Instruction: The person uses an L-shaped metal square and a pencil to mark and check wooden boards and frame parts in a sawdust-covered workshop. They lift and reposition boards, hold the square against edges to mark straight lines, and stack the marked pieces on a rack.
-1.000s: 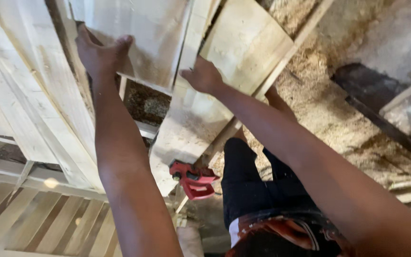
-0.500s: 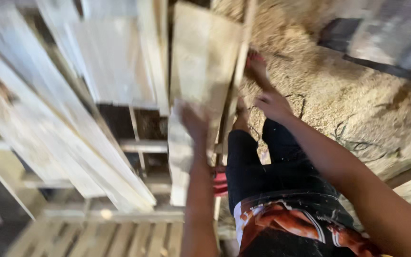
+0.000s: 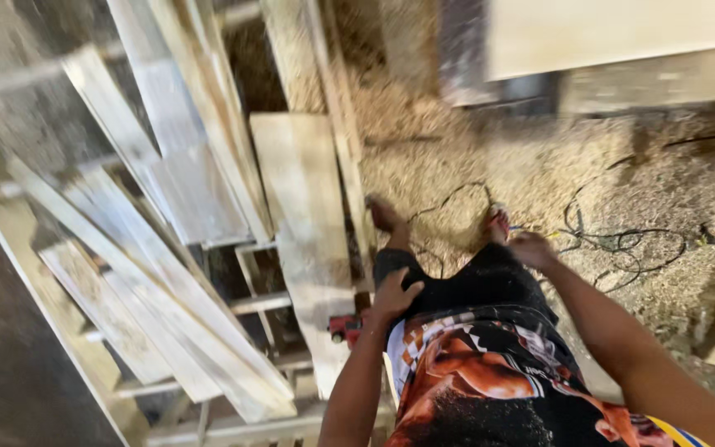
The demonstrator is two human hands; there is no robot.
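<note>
My left hand [image 3: 396, 295] rests flat on my left thigh in black trousers, fingers spread, holding nothing. My right hand [image 3: 530, 248] hovers by my right knee; it is blurred, its fingers look loosely curled, and I see nothing in it. A wide pale wooden plank [image 3: 304, 223] leans just left of my left leg. A small red tool [image 3: 346, 328] lies at the plank's lower edge, close to my left forearm. My bare feet stand on the sawdust floor [image 3: 457, 149].
Several long pale boards [image 3: 167, 248] lean in a stack over a wooden frame on the left. Dark cables [image 3: 622, 240] loop over the sawdust to the right. A large pale panel [image 3: 622, 33] stands at the top right.
Both hands have left the boards they were pressing overhead and dropped to my legs. The view has swung down toward the floor and my feet.
</note>
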